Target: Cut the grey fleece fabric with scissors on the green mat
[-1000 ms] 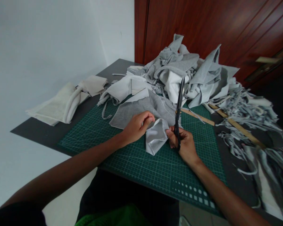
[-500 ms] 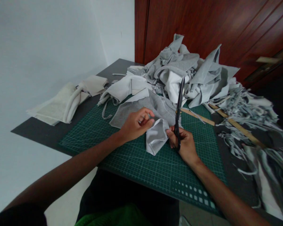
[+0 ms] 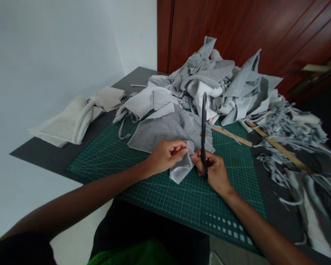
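Between my hands a small piece of grey fabric (image 3: pixel 180 171) is held up just over the green cutting mat (image 3: pixel 160 197). My left hand (image 3: pixel 167 156) pinches its upper edge between thumb and fingers. My right hand (image 3: pixel 212 169) has black-handled scissors (image 3: pixel 203 125) hooked in it, blades pointing away from me and looking closed. The thumb and forefinger of that same hand also grip the right edge of the small fabric piece. Behind it, a larger grey fabric piece (image 3: pixel 160 129) lies on the mat.
A heap of grey and white cloth (image 3: pixel 217 77) stands at the back against a wooden door (image 3: pixel 237 25). Shredded strips (image 3: pixel 295 125) pile up at the right beside a wooden ruler (image 3: pixel 281 149). Folded cream cloth (image 3: pixel 68 121) lies at the left.
My left hand has moved right and closed on the upper edge of the small fabric piece; before, its fingers were free of it. The scissors have swung slightly left.
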Motion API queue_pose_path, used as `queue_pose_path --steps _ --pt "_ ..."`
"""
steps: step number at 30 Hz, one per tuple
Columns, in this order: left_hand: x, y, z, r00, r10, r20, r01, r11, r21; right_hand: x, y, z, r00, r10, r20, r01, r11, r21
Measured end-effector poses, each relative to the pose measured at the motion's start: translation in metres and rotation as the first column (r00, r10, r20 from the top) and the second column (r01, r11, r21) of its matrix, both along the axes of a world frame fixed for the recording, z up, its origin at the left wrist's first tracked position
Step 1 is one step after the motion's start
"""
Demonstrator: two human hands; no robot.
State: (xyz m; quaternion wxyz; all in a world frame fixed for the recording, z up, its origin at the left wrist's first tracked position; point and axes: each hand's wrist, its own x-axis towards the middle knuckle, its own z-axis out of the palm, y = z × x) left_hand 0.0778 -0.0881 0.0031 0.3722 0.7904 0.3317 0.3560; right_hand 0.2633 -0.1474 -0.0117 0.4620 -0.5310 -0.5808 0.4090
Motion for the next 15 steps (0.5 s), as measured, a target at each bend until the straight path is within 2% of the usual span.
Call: queue_pose_path --steps 5,9,15 --pt "-0.002 0.006 -0.002 0.996 0.034 -0.077 -0.026 0.994 0.109 0.004 0.002 -0.002 1.000 -0.011 -0.001 0.011 1.000 -0.021" --pt "-0.003 0.011 -0.004 0.992 0.028 -0.126 0.001 0.975 0.223 0.004 0.003 -0.003 1.000 -0.019 0.001 0.019 1.000 -0.005" --pt "-0.008 0.017 -0.004 0.987 0.041 -0.159 -0.003 0.973 0.232 0.003 0.002 0.000 0.999 -0.029 0.026 0.029 1.000 -0.001"
